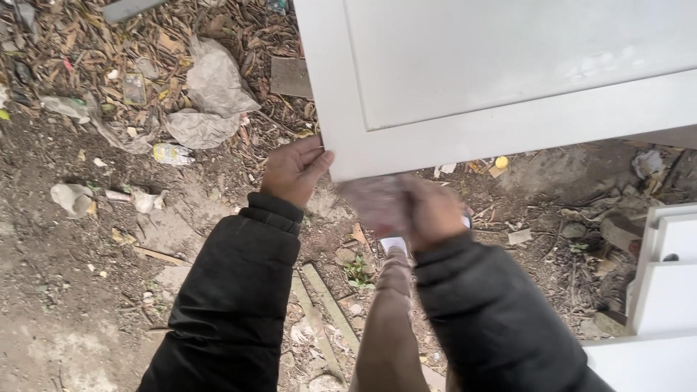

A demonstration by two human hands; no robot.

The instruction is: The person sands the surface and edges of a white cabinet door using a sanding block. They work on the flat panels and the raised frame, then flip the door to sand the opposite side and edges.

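Black padded sleeves [239,305] fill the bottom of the head view, and both hands reach up to the near edge of a white panelled door [508,87] which hangs above the littered ground [87,290]. At the door's lower left corner the left hand [294,170] has its thumb laid flat along the edge and its fingers curled under, so it holds the corner. To its right and just under the same edge is the right hand [425,210], blurred; it seems to be closed around something pale, maybe a rag or a sanding pad [370,199], but I cannot tell surely what it is. Only one hand steadies the door, on one corner, so I judge that the panel could twist or slip down onto the dirt and stones. Another white panel [664,283] stands at the right side, near enough to be knocked. Crumpled plastic bags [210,101] lie among dry leaves further away.
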